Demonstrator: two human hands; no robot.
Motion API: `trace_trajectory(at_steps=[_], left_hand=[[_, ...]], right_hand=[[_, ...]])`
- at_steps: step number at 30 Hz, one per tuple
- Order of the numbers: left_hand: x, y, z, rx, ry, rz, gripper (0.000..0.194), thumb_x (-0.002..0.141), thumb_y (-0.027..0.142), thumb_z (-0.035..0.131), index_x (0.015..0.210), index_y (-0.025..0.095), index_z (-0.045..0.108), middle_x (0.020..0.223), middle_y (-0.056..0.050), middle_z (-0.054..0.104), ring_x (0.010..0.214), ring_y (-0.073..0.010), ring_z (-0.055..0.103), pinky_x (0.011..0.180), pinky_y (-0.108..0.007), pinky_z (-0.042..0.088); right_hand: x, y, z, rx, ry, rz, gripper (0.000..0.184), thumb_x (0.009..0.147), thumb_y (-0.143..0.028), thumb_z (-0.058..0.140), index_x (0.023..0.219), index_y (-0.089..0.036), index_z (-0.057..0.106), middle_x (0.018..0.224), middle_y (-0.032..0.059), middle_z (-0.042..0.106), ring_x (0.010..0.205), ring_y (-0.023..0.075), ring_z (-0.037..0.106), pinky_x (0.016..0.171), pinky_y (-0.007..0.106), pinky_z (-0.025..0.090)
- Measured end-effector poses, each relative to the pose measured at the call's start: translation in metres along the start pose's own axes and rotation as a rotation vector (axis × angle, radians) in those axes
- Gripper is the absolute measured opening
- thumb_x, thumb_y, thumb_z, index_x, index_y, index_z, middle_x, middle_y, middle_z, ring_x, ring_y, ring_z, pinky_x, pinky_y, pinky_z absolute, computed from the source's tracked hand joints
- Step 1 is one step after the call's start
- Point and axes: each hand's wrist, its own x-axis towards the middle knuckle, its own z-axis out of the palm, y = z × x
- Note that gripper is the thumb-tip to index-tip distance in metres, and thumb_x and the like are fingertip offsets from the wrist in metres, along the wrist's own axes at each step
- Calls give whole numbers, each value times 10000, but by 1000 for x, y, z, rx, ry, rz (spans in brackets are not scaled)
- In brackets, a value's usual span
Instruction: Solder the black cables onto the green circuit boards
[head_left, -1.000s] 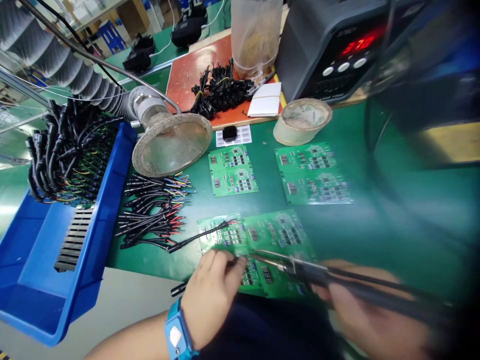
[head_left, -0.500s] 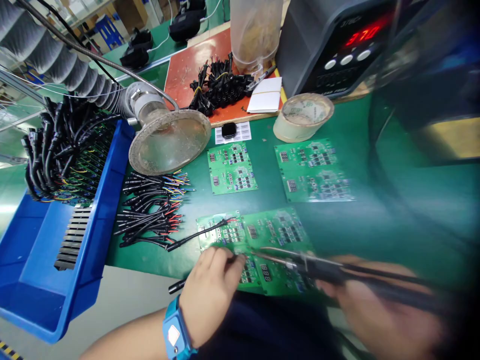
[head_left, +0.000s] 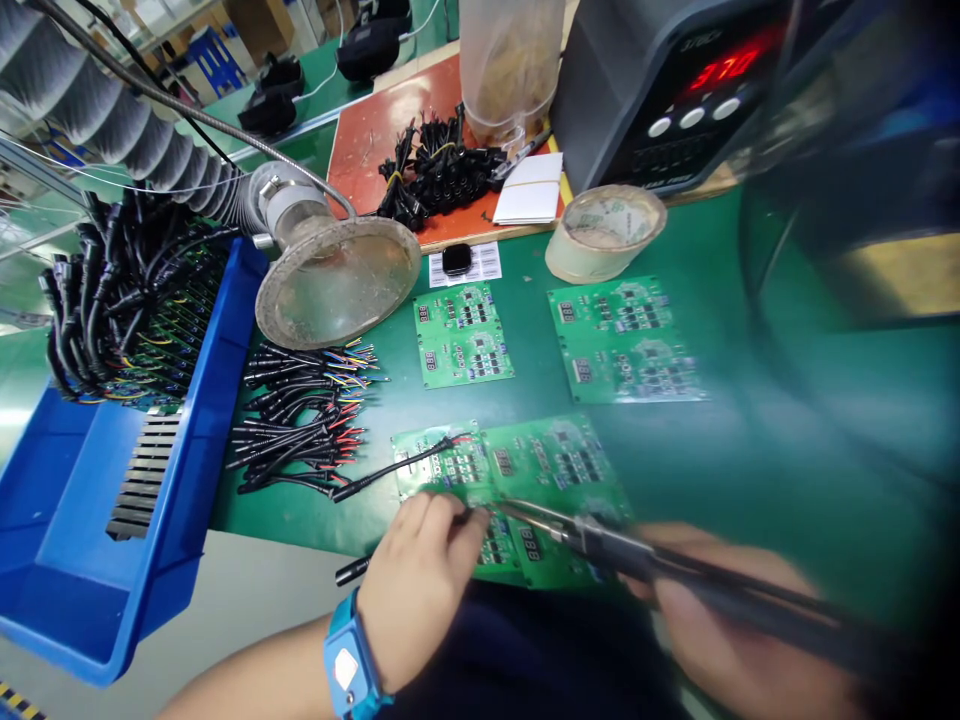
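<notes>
You have four green circuit boards (head_left: 463,335) (two nearer, two farther), one soldering iron (head_left: 619,550), one tape roll (head_left: 589,260), one fume hood (head_left: 337,285).

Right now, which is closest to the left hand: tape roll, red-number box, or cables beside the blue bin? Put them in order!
In the head view, from the left hand:
1. Cables beside the blue bin, ahead-left.
2. Tape roll, ahead-right.
3. Red-number box, behind the tape roll.

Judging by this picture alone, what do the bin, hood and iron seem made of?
Bin: likely plastic, smooth blue with soft sheen. Hood: perhaps metal, dull grey and stained. Iron: likely metal at the shiny front; black handle perhaps plastic, too blurred to tell.
</notes>
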Motion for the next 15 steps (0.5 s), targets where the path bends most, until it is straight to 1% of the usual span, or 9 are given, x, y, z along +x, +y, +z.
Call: trace_trajectory(at_steps=[1,2,4,6,7,9,12,13,15], left_hand=[[0,0,0,1,0,0,326,905,146,320,1196,148,466,933,-96,495,835,-199,478,697,-355,498],[0,0,0,2,2,0,324,903,146,326,1195,146,466,932,-97,495,835,-200,479,697,-356,498],[0,1,-1,1,1,0,323,902,148,332,1196,146,465,931,-96,496,833,-201,480,696,-354,498],[-1,1,-1,1,1,3,324,904,150,327,1198,150,465,929,-95,497,831,-199,481,693,-350,498],[-1,1,-2,2,1,4,326,905,150,323,1199,150,464,929,-96,497,833,-199,482,693,-350,498],[-1,0,-2,3,-1,4,328,906,147,321,1201,148,463,930,-99,499,838,-200,484,694,-352,497],[0,0,-2,0,-3,3,327,903,144,333,1204,148,462,935,-101,503,841,-200,487,701,-356,496],[0,0,-2,-1,-2,3,327,903,144,337,1205,148,461,937,-101,504,844,-200,488,704,-357,496],[0,0,-1,-4,3,6,325,902,143,337,1200,149,465,939,-102,505,848,-199,493,707,-356,495]], right_hand=[[-2,1,-1,21,-38,-43,37,741,-224,522,764,-249,539,588,-12,585,461,131,549,360,213,442],[-3,2,-1,21,-40,-53,55,746,-210,514,766,-247,549,573,-13,578,445,127,540,339,206,422],[-4,3,-1,-11,21,-4,68,753,-208,507,753,-245,565,533,-16,559,416,128,524,308,206,392],[-3,2,0,-64,72,78,76,752,-204,506,738,-244,569,529,-14,558,418,139,529,314,222,402],[-1,1,1,-85,78,92,74,749,-201,508,733,-244,567,537,-13,562,424,143,533,321,229,410],[4,-2,0,-117,50,46,77,744,-199,511,698,-241,556,560,-8,571,441,143,542,339,235,421],[8,-4,-2,-159,-27,-72,128,751,-200,497,633,-236,532,586,4,572,485,144,560,375,241,433],[7,-4,-3,-166,-45,-80,134,751,-202,498,625,-237,530,591,6,572,493,146,563,382,245,435],[2,-1,-2,-155,29,5,94,744,-253,525,650,-247,536,601,10,571,488,156,559,386,268,441]])
